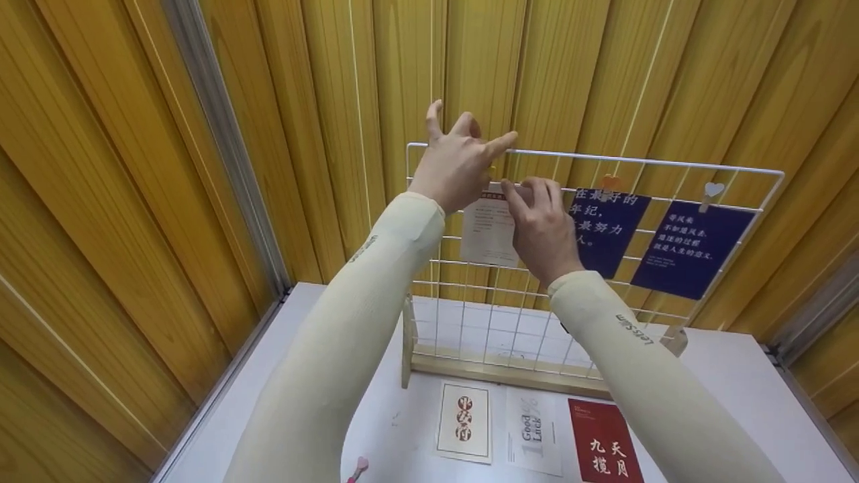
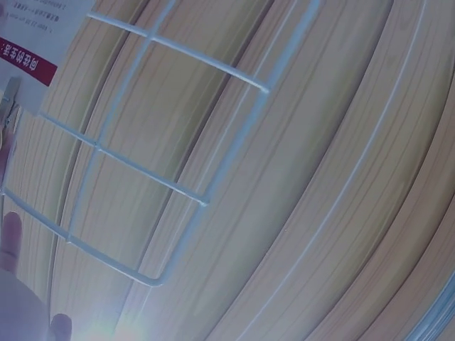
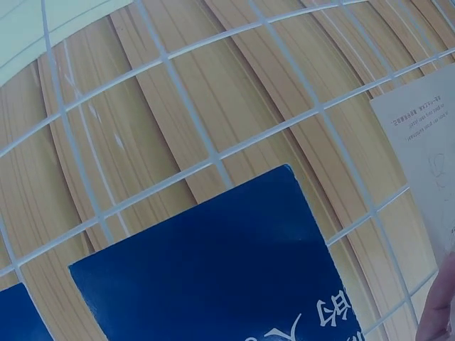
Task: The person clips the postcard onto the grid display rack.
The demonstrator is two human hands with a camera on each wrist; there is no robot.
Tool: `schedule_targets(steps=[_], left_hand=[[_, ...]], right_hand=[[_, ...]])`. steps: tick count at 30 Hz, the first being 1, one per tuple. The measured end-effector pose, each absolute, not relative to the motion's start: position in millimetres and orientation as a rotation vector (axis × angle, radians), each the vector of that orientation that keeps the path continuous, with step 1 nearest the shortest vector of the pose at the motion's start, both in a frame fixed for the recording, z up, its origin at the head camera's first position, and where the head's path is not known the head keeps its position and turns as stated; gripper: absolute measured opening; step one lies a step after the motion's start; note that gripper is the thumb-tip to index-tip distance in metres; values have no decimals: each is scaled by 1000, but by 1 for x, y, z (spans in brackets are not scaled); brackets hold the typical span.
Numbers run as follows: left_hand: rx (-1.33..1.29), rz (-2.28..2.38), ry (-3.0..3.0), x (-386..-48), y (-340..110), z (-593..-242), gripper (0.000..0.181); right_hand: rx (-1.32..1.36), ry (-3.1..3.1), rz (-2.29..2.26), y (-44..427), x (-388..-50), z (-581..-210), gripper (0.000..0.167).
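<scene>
A white card (image 1: 488, 231) with a red band stands upright against a white wire grid (image 1: 644, 161). At its top edge my left hand (image 1: 455, 168) pinches a small clip (image 2: 10, 99), of which a bit of yellow shows in the head view; the other fingers spread above the grid's top bar. My right hand (image 1: 547, 231) holds the card by its upper right edge, and its fingers partly cover that side. In the right wrist view the card (image 3: 423, 149) appears at the right, with fingertips (image 3: 439, 298) against it.
Two blue cards (image 1: 607, 255) (image 1: 694, 248) hang to the right, under an orange clip (image 1: 611, 181) and a white heart clip (image 1: 715, 190). On the white table (image 1: 315, 322) lie a cream card (image 1: 463, 443), a Good Luck card (image 1: 533, 449), a red card (image 1: 604, 433) and a pink heart clip (image 1: 361, 465).
</scene>
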State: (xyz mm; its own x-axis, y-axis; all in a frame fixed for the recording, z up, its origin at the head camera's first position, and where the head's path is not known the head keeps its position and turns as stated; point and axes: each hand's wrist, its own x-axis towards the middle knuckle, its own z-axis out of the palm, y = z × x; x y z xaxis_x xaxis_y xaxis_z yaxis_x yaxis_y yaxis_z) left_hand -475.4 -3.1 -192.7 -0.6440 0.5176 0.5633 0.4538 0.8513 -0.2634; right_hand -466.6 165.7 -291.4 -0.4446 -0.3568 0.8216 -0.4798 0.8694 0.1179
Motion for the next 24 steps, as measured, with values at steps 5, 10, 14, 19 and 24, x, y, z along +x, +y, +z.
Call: schedule_targets(steps=[5, 10, 14, 19, 24], left_hand=[[-733, 201, -2353, -474, -6, -201, 63], [-752, 261, -2341, -476, -5, -208, 60], [-744, 308, -2334, -476, -3, -210, 63], [-740, 330, -2338, -475, -3, -209, 71], [-727, 338, -2340, -474, -4, -207, 75]], right_hand=[[599, -2077, 150, 166, -468, -293, 50], [588, -2075, 122, 169, -473, -295, 50], [590, -2077, 133, 171, -476, -295, 50], [588, -2084, 129, 170, -476, -294, 51], [589, -2075, 138, 167, -475, -294, 51]])
